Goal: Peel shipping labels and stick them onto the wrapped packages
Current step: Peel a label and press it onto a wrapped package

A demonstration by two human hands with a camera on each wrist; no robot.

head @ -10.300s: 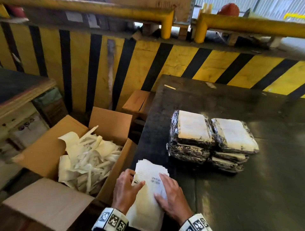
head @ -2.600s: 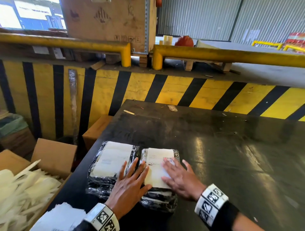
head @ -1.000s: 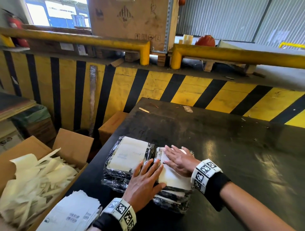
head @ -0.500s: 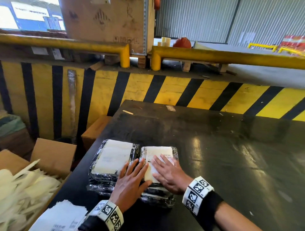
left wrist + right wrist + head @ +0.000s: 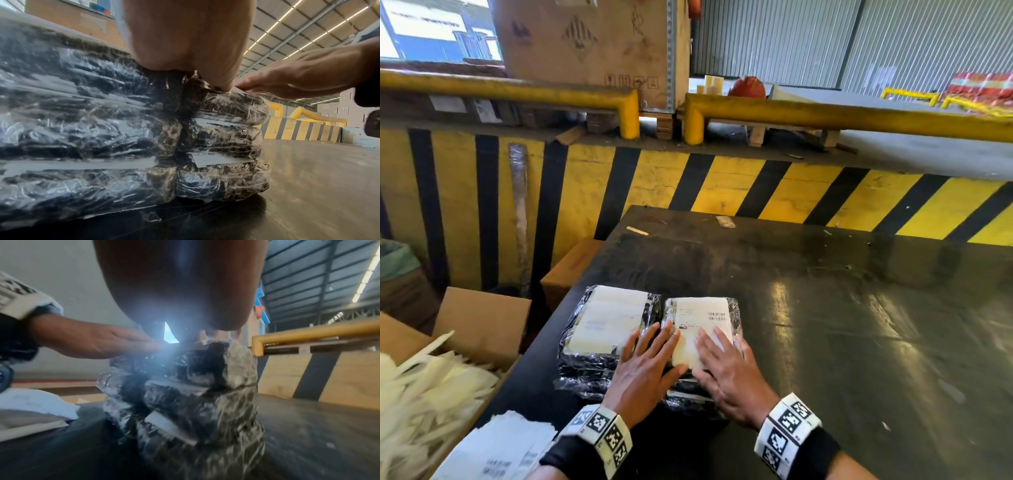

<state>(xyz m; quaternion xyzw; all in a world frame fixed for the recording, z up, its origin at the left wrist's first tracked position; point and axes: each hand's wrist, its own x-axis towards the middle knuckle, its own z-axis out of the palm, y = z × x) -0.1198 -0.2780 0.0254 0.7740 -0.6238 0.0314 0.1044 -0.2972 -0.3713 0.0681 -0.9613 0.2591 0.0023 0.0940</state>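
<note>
The label [image 5: 700, 330] lies on top of the right stack [image 5: 702, 387] of wrapped packages, near the table's [image 5: 859, 342] front left corner. From the head view, I have both hands laid flat. My right hand [image 5: 729, 373] presses the label's near right part with straight fingers. My left hand [image 5: 645, 370] straddles the seam between the two stacks, its fingertips on the label's left edge. I judge both are there to rub the label down so it bonds to the film, and to keep the stack from sliding. The left stack [image 5: 604, 342] already carries a pale sheet on top. More labels [image 5: 500, 445] sit at the table's near edge, close for the next pick, and a box [image 5: 482, 322] of what look like peeled backing strips stands beside the table.

From the left wrist, the palm bears down on the top of the packages, each stack three high, touching side by side. The right hand's fingers [image 5: 257, 86] lie flat on the right stack. Neither hand grips anything.

From the right wrist, glare and blur hide much. The left hand [image 5: 92, 340] lies outstretched on the top package; the table shows under the stack.
</note>
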